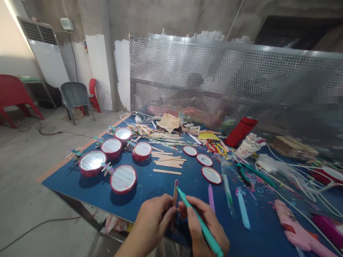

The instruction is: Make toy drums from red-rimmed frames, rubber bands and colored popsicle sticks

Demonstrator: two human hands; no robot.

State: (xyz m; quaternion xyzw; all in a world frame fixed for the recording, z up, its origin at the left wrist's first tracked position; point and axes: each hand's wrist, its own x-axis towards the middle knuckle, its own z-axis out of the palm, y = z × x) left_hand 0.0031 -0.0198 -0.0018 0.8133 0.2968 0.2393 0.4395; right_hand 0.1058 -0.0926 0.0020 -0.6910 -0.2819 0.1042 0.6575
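Observation:
My left hand (154, 219) is closed, pinching a wooden craft stick (175, 194) that stands upright near the table's front edge. My right hand (205, 228) grips a teal pen (199, 221) whose tip touches the stick near its top. Both hands are over the blue table (150, 185). Several round red-rimmed drum-like pieces (123, 178) with stick handles lie to the left. Loose craft sticks (167, 160) lie in a pile ahead.
Three flat red-rimmed discs (211, 175) lie mid-table. Pens (243, 210), coloured bands, a red flask (241, 131), a paper cup (250, 146), white cables and a pink glue gun (294, 228) crowd the right. A perforated metal screen (241, 78) stands behind, with a person beyond it. Chairs stand at left.

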